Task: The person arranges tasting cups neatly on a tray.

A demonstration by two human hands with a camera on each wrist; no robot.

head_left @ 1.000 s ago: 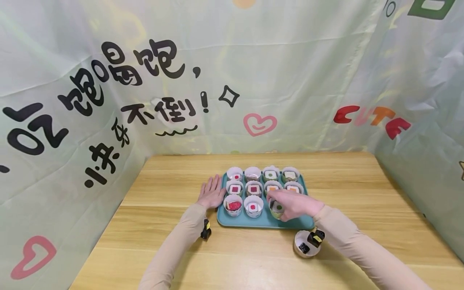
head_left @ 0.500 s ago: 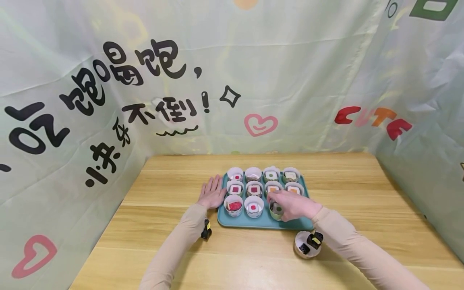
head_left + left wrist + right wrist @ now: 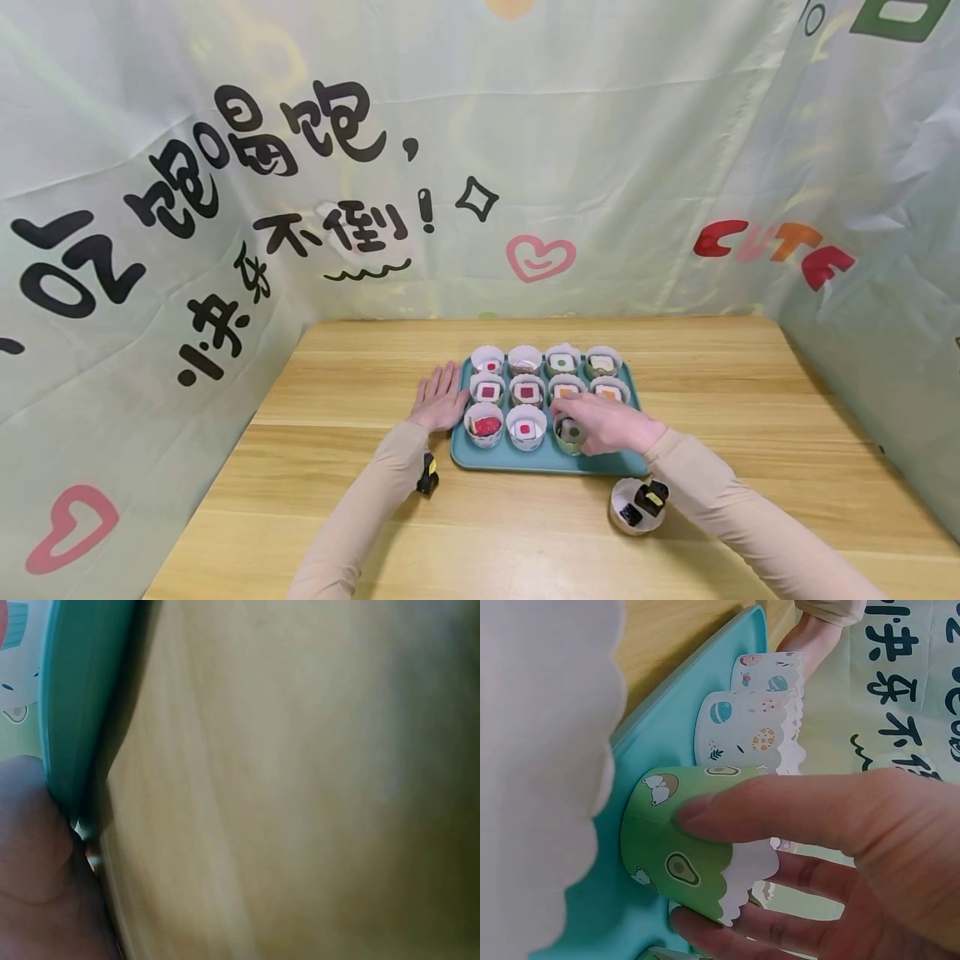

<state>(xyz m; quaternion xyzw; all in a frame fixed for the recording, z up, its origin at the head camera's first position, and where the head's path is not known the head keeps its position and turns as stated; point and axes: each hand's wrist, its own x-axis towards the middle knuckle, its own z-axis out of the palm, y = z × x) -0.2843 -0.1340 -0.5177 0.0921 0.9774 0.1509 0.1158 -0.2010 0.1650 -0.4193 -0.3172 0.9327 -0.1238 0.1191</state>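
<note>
My right hand (image 3: 609, 422) grips a green paper baking cup (image 3: 649, 832) with an avocado print, standing in the front row of the teal tray (image 3: 517, 462). The thumb (image 3: 712, 814) presses the cup's near wall, with fingers round the far side. Inside it lies a dark piece with a green dot. My left hand (image 3: 441, 398) lies with fingers spread at the tray's left edge, its thumb against the rim (image 3: 82, 697). To the left of the held cup stand a white cup with a red-dotted piece (image 3: 526, 429) and a cup with a red-topped piece (image 3: 485, 427).
Two more rows of paper cups with sushi-like pieces fill the tray's back, including a red-centred one (image 3: 487, 392) and a green-dotted one (image 3: 561, 363). A separate white cup (image 3: 633, 521) holding a dark piece stands on the wooden table (image 3: 360, 500) before the tray.
My right hand and the green paper cup have shifted slightly left towards the white cup beside it. The left hand has stayed at the tray's edge.
</note>
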